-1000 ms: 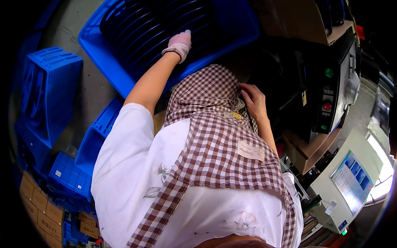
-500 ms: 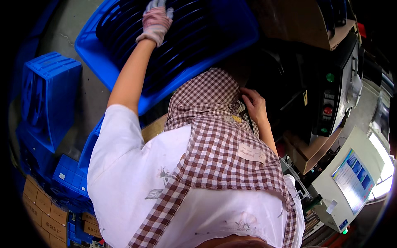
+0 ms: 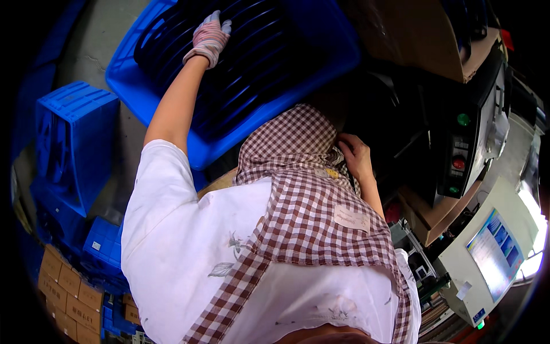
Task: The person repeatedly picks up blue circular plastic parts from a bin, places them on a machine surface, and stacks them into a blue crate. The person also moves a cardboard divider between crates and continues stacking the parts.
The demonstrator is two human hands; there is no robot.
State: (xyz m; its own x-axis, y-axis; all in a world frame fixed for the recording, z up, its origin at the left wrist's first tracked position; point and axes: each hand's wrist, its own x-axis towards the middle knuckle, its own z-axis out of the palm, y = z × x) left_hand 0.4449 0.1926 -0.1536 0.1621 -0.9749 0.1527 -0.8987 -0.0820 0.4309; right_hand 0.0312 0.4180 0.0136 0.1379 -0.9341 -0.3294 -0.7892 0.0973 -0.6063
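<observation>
My left hand (image 3: 209, 39), in a pale striped glove, reaches into a large blue plastic crate (image 3: 209, 153). It lies over a row of dark curved parts (image 3: 246, 63) packed side by side. Its fingers point away from me, and the thumb stands apart from them. I cannot see any part lifted between them. Bare and low beside my checked apron (image 3: 321, 218), my right hand (image 3: 356, 156) rests near the cloth at my lap. Its fingers are loosely bent, a small gap shows at the thumb, and the fingertips are partly in shadow.
Another blue crate (image 3: 80, 146) stands at left, with more blue bins (image 3: 103, 243) and brown cartons (image 3: 71, 292) nearer me. At right are an open cardboard box (image 3: 424, 40), a dark control panel (image 3: 463, 143) with green and red buttons, and a pale screen unit (image 3: 487, 258).
My left hand has drawn slightly back toward me and left over the dark parts. The right hand stays by the apron. The whole view has shifted a little.
</observation>
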